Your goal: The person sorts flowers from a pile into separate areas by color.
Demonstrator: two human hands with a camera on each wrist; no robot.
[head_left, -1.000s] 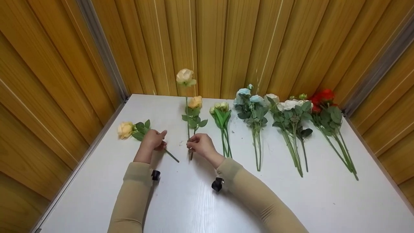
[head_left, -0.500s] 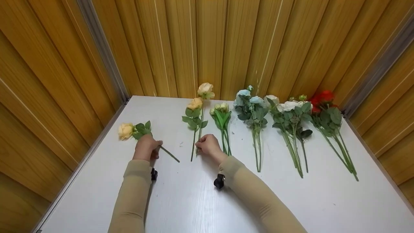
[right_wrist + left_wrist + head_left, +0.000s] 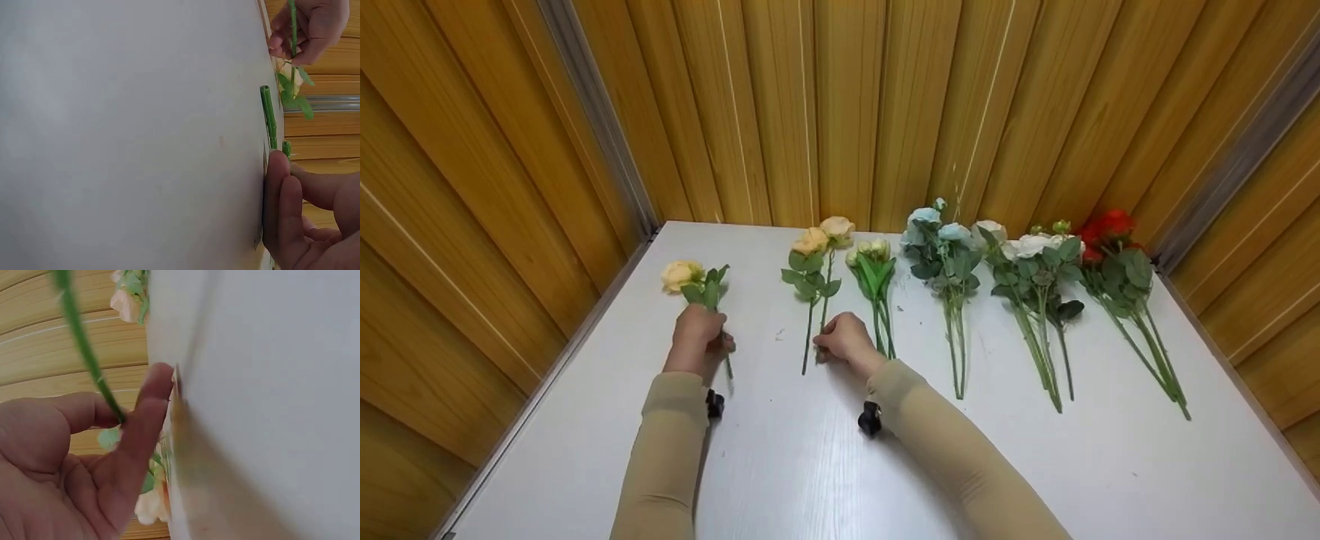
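Note:
My left hand [image 3: 697,334] pinches the green stem of a yellow rose [image 3: 682,276] at the table's left side. In the left wrist view the stem [image 3: 84,351] runs between thumb and fingers. To the right, my right hand [image 3: 846,337] holds the lower stem of a pale peach rose [image 3: 837,229] between thumb and fingertips, low at the tabletop. Beside it lies an orange rose [image 3: 810,241] with green leaves, the two blooms side by side. Cut stem ends [image 3: 269,115] show past the right fingers in the right wrist view.
Right of the right hand, pale green tulips [image 3: 873,251] lie on the white table [image 3: 780,465]. Further right come blue roses [image 3: 937,225], white flowers [image 3: 1031,245] and red flowers [image 3: 1110,225]. Wood-patterned walls [image 3: 840,97] enclose the back and sides.
The peach rose has come down and right, onto the table beside the orange rose. My left hand has turned the yellow rose from slanted to nearly upright in view, its bloom shifting right and up.

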